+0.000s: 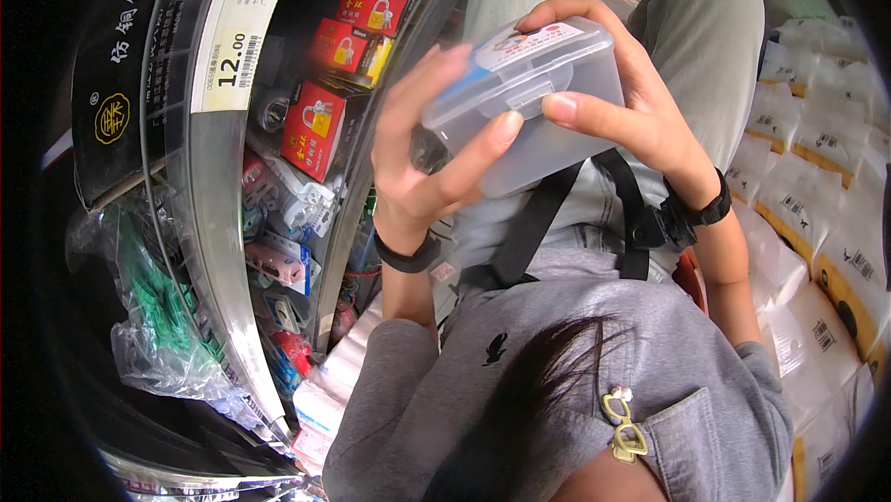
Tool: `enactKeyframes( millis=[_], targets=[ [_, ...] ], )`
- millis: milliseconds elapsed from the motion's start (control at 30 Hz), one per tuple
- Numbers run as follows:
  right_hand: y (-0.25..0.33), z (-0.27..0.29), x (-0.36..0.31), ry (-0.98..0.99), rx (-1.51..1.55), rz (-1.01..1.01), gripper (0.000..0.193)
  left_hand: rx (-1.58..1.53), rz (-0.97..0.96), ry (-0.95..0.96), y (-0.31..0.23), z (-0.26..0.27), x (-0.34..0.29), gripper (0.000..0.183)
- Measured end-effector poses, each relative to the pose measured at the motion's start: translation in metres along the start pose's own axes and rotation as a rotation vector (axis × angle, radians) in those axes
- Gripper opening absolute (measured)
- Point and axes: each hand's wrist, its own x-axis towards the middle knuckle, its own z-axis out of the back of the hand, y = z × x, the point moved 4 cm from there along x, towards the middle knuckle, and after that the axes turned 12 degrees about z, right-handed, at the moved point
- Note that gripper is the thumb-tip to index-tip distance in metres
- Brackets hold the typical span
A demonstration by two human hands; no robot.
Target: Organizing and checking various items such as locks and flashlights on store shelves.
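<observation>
- I see the right hand (654, 131) gripping a clear plastic lidded box (561, 149); left hand (406, 173) spread against its side.
- Probably latch (532, 98) work; next calls for steady support.

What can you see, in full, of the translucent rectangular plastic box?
The translucent, rectangular, plastic-looking box has a seemingly shut lid bearing a white-and-blue label, and a front latch. It is held tilted over the grey-clad lap. The bare right hand grips it, thumb at the latch; the partly blurred left hand is at its left end, thumb nearby.
</observation>
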Motion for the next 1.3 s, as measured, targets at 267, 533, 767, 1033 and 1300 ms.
enactKeyframes(
  millis=[267,533,767,1033,1300],
  targets=[
    [-0.001,-0.001,0.000,-0.008,-0.139,0.140,0.053,-0.605,0.505,0.022,0.001,-0.010,0.010,0.081],
    [-0.003,0.004,-0.002,0.047,-0.143,0.102,0.067,-0.444,0.505,0.170,0.007,-0.009,0.011,0.051],
    [-0.004,0.002,-0.005,0.016,-0.140,0.122,0.068,-0.464,0.469,0.111,0.005,-0.011,0.013,0.044],
    [-0.004,0.005,-0.005,0.005,-0.220,0.093,0.065,-0.430,0.449,0.055,0.006,-0.014,0.011,0.041],
    [-0.004,0.003,-0.008,-0.019,-0.166,0.015,0.064,-0.518,0.548,0.066,0.007,-0.017,0.008,0.041]
  ],
)
